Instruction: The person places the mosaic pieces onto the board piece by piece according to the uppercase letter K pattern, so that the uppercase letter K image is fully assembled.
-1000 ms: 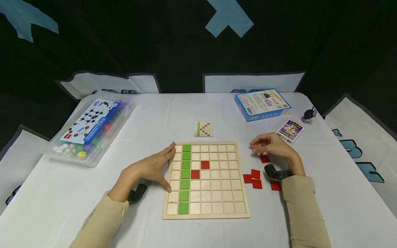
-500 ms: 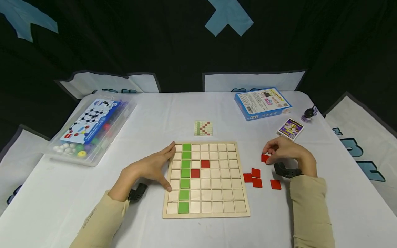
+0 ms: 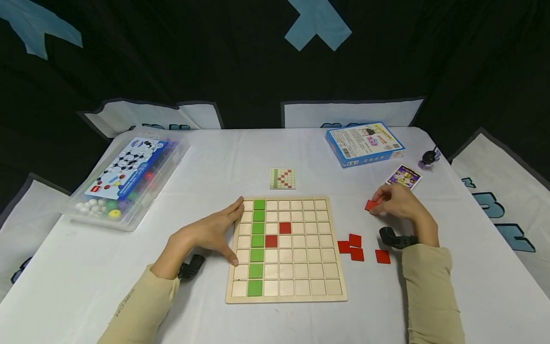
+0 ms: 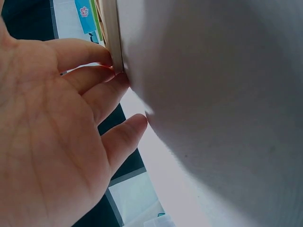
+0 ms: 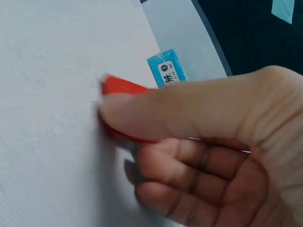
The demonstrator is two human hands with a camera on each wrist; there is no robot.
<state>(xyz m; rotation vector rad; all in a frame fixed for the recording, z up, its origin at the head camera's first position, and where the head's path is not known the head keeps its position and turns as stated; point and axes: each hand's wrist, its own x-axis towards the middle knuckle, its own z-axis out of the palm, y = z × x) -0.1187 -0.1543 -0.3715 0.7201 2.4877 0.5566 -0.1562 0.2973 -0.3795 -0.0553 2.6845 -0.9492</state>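
Observation:
A light wooden grid board (image 3: 285, 300) lies flat before me. One of its columns is filled with green square tiles (image 3: 256, 255) except at the very edges I see no gap. Two red tiles, one of them a red tile (image 3: 271, 241), sit in its cells on a diagonal. My left hand (image 3: 206, 232) rests against the board's left side, thumb and fingers spread; the left wrist view shows fingertips touching the board's edge (image 4: 112, 35). To the board's right, my right hand (image 3: 399, 204) pinches a red square tile (image 5: 124, 86) between thumb and fingers, tilted close over the cloth.
Several loose red tiles (image 3: 357, 254) lie right of the board. A small pattern card (image 3: 282, 178) lies beyond it. A purple card (image 3: 405, 176) is behind my right hand, with a blue box (image 3: 365, 144) farther back. A clear plastic case (image 3: 124, 179) stands at left.
My right hand has moved right to the farthest loose red tile, pinched it and shifted it slightly away from me. The left hand has stayed at the board's side.

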